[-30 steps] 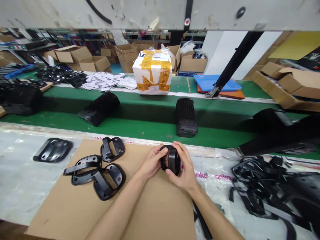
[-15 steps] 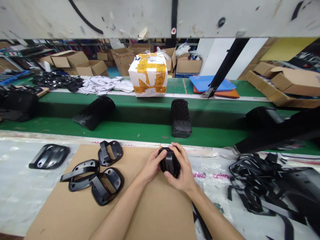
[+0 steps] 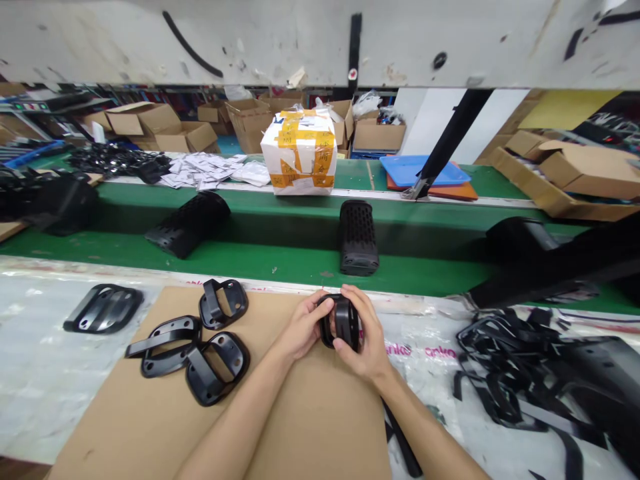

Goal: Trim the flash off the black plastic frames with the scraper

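Observation:
A black plastic ring with a strap across it (image 3: 344, 321) is held between both hands above the cardboard sheet (image 3: 310, 420). My left hand (image 3: 306, 327) grips its left side, thumb on the upper edge. Around the right side curl the fingers of my right hand (image 3: 367, 340), with the thumb at the lower edge. Left of my hands, three similar strapped rings lie on the cardboard: one at the top (image 3: 223, 303), one at the left (image 3: 170, 347) and one lower down (image 3: 217, 369). Another black piece (image 3: 105, 309) rests farther left on the plastic-covered table.
Black perforated cylinders (image 3: 359, 238) (image 3: 189, 223) lie on the green conveyor (image 3: 280, 263). A pile of black straps (image 3: 510, 373) is at the right. Behind stand a taped white box (image 3: 300, 152) and a blue tray (image 3: 425, 171). A grey beam (image 3: 300, 47) crosses overhead.
The held black ring has turned between my hands, so its opening now shows beside the strap. The black object at the far left of the conveyor has moved right; the view has shifted slightly.

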The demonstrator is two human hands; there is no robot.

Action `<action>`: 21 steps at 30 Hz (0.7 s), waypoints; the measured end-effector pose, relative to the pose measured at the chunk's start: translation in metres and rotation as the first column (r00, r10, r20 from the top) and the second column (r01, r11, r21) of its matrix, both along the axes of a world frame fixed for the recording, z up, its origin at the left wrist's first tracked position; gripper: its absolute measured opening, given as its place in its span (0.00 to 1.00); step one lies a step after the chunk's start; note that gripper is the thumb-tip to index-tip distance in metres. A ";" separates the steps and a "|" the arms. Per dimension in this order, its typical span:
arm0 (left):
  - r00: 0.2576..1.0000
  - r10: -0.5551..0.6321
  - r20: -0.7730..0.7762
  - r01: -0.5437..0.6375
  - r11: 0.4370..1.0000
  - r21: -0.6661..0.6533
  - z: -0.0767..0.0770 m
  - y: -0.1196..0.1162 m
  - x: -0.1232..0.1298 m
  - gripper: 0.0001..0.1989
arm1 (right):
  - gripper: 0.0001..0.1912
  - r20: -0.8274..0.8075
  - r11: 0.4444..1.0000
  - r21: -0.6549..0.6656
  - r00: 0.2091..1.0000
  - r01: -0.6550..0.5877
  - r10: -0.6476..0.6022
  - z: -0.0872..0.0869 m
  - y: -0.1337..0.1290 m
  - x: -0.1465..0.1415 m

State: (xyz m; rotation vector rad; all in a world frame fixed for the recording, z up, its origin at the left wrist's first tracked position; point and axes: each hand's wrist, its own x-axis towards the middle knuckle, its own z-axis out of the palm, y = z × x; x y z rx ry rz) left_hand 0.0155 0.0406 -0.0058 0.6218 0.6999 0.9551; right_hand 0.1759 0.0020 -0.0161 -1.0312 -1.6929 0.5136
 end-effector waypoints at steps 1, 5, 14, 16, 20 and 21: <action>1.000 -0.002 -0.006 0.002 1.000 0.006 0.000 0.000 0.000 0.19 | 0.36 0.002 1.000 0.006 1.000 0.004 -0.004 0.000 0.000 0.000; 0.999 0.030 -0.043 -0.027 0.997 0.067 -0.002 0.000 0.002 0.20 | 0.36 -0.004 1.000 0.023 1.000 0.011 -0.011 0.000 0.001 -0.001; 0.991 -0.087 0.105 0.091 0.995 -0.040 0.006 0.002 0.003 0.27 | 0.37 -0.053 0.999 -0.018 0.998 -0.026 0.025 -0.008 0.001 0.000; 0.975 -0.119 0.189 0.139 0.985 -0.101 0.006 0.003 0.002 0.27 | 0.37 -0.078 0.999 -0.026 0.996 -0.034 0.031 -0.012 0.002 0.000; 0.965 -0.122 0.233 0.159 0.976 -0.149 0.003 0.006 -0.001 0.23 | 0.39 -0.097 0.998 -0.050 0.995 -0.030 0.025 -0.014 0.003 0.001; 0.966 -0.120 0.230 0.159 0.975 -0.156 0.001 0.006 -0.002 0.23 | 0.38 -0.102 0.998 -0.050 0.994 -0.035 0.030 -0.014 0.003 0.001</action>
